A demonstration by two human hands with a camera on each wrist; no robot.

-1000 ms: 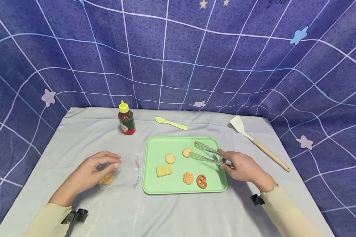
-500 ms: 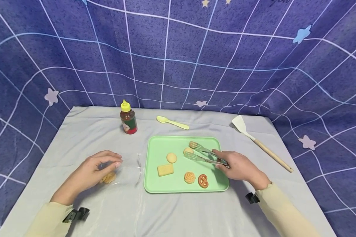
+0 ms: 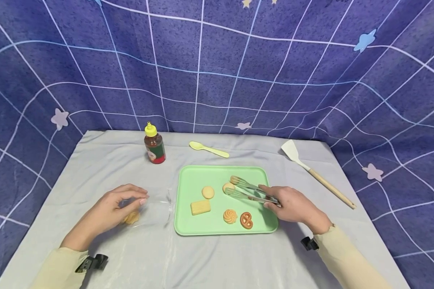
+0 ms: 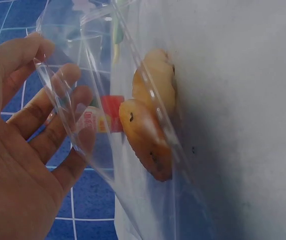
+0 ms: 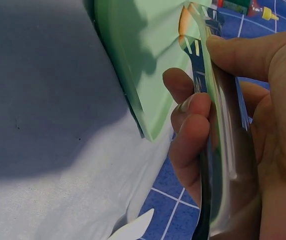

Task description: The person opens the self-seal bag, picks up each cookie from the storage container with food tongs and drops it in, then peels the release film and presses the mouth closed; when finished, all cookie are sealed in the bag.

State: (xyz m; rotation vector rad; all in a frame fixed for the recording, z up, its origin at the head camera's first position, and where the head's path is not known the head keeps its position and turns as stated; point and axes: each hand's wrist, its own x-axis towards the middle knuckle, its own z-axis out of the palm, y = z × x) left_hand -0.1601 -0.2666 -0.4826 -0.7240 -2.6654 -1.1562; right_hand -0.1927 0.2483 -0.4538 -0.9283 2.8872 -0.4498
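My left hand (image 3: pixel 110 208) pinches the edge of a clear plastic bag (image 3: pixel 157 212) between thumb and index finger, left of the tray. Inside it, golden-brown cookies (image 4: pixel 150 140) show in the left wrist view. My right hand (image 3: pixel 293 204) holds metal tongs (image 5: pixel 232 165). Their slotted ends reach over the green tray (image 3: pixel 188 172), spread near a pale round cookie (image 3: pixel 228 187), which one end partly covers. A small brown piece (image 3: pixel 234 179) shows at the other end. Also on the tray are another round cookie (image 3: pixel 207 192), a rectangular biscuit (image 3: pixel 200 207), a swirl cookie (image 3: pixel 230 216) and a pretzel (image 3: pixel 246 220).
A sauce bottle with a yellow cap (image 3: pixel 154 145) stands behind the tray to the left. Beyond its far edge lies a pale yellow spoon (image 3: pixel 209 149). On the right rests a white spatula with a wooden handle (image 3: pixel 322 178). A blue curtain (image 3: pixel 217 72) hangs behind the table.
My right hand has shifted slightly left over the tray, bringing the tongs' ends nearer the round cookie. The left hand has stayed in place with the bag.
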